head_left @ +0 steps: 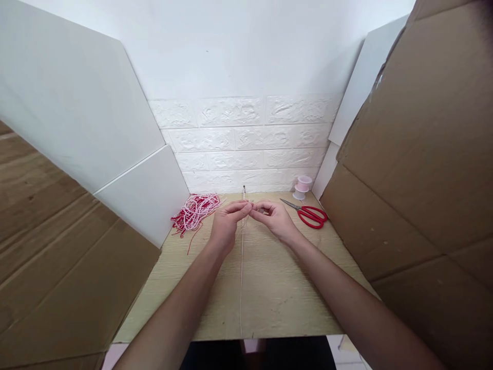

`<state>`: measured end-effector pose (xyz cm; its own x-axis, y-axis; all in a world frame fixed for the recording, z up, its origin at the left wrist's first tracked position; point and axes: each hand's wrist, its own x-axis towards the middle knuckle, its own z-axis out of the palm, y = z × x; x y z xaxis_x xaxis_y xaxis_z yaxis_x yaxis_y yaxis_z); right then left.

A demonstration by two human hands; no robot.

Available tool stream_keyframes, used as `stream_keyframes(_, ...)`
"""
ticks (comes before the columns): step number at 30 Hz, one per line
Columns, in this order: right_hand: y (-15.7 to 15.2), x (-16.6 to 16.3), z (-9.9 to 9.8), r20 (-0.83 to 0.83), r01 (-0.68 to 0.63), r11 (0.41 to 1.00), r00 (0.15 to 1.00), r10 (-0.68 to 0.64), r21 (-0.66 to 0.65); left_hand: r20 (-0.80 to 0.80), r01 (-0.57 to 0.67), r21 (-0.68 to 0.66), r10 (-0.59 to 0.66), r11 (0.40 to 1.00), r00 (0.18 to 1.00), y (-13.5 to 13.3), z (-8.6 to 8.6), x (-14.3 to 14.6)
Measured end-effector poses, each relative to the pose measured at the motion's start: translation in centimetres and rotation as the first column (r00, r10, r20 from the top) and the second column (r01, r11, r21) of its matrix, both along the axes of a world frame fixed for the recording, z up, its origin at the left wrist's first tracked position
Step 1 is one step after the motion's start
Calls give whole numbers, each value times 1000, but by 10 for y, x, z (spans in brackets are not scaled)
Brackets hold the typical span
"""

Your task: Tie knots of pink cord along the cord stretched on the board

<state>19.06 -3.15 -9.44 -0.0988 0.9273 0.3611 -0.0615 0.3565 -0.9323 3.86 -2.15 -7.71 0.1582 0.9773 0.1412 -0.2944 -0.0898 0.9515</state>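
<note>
My left hand (226, 225) and my right hand (276, 218) meet at the middle of a pale wooden table (277, 298), fingertips pinched together on a thin pale cord (242, 267). The cord runs from the fingers straight down the table toward me and up to a small upright pin (244, 191) at the table's far edge. Both hands are closed in a pinch.
A heap of red and pink cords (194, 211) lies at the far left. Red-handled scissors (310, 214) lie at the far right, next to a pink spool (302, 186). Cardboard and white panels wall in both sides; a white brick wall stands behind.
</note>
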Motion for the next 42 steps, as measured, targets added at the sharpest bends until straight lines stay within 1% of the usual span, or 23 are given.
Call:
stream_keyframes(3, 0, 0, 0, 19, 1, 1000, 1000, -1, 10, 17, 12, 5, -12, 1000, 1000, -1, 0, 1)
stream_keyframes(5, -1, 0, 0, 61, 24, 999, 998, -26, 29, 28, 17, 12, -17, 1000, 999, -1, 1, 1)
stream_keyframes(10, -4, -1, 0, 267, 80, 984, 956, -121, 159, 73, -26, 10, 26, 1000, 997, 1, 9, -3)
stream_keyframes(12, -4, -2, -2, 323, 79, 979, 936, -137, 188, 135, -36, 8, 35, 999, 990, 3, 14, -7)
stream_keyframes(15, -4, -4, -6, 387, 77, 963, 905, -177, 259, 236, 6, 24, -11, 1000, 972, 3, 23, -13)
stream_keyframes(18, -3, -5, -9, 435, 58, 936, 874, -215, 346, 294, 45, 54, -59, 998, 954, 2, 34, -22)
stream_keyframes(20, -2, -6, -11, 462, 44, 931, 859, -221, 364, 324, 59, 91, -85, 994, 942, 1, 42, -31)
stream_keyframes(22, -2, -6, -12, 479, 39, 932, 849, -221, 361, 334, 42, 156, -93, 987, 938, 0, 50, -41)
stream_keyframes(24, -2, -5, -13, 482, 37, 933, 848, -219, 358, 268, 46, 201, -100, 979, 958, -2, 56, -51)
stream_keyframes(25, -2, -5, -13, 479, 37, 933, 851, -217, 357, 199, 52, 224, -98, 973, 975, -2, 58, -54)
stream_keyframes(27, -2, -5, -13, 467, 39, 933, 857, -216, 359, -37, 80, 254, -73, 964, 997, -4, 58, -57)
stream_keyframes(28, -2, -5, -12, 460, 41, 931, 861, -217, 362, -190, 96, 272, -44, 958, 981, -4, 57, -56)
stream_keyframes(29, -2, -5, -12, 452, 46, 930, 864, -220, 366, -351, 114, 292, -4, 949, 936, -5, 56, -55)
stream_keyframes(30, -3, -5, -12, 443, 53, 928, 868, -226, 369, -503, 139, 315, 41, 939, 864, -6, 53, -53)
stream_keyframes(31, -3, -5, -12, 434, 62, 927, 871, -231, 370, -629, 173, 339, 86, 925, 773, -6, 50, -52)
stream_keyframes(33, -3, -5, -12, 420, 78, 929, 876, -238, 362, -804, 277, 343, 128, 897, 581, -6, 45, -50)
stream_keyframes(34, -3, -5, -12, 418, 82, 931, 877, -237, 356, -855, 328, 327, 129, 886, 502, -6, 43, -50)
stream_keyframes(35, -3, -5, -12, 420, 82, 933, 877, -235, 351, -887, 370, 308, 125, 877, 443, -5, 41, -50)
stream_keyframes(36, -3, -5, -12, 425, 79, 934, 875, -232, 349, -904, 394, 298, 125, 869, 408, -5, 39, -50)
stream_keyframes(37, -4, -5, -11, 432, 73, 934, 872, -230, 349, -909, 401, 296, 128, 867, 396, -4, 39, -51)
stream_keyframes(39, -4, -6, -11, 442, 64, 933, 868, -227, 354, -894, 372, 311, 136, 875, 427, -3, 39, -50)
stream_keyframes(42, -5, -7, -10, 432, 65, 926, 871, -234, 372, -841, 299, 294, 97, 908, 532, -3, 41, -47)
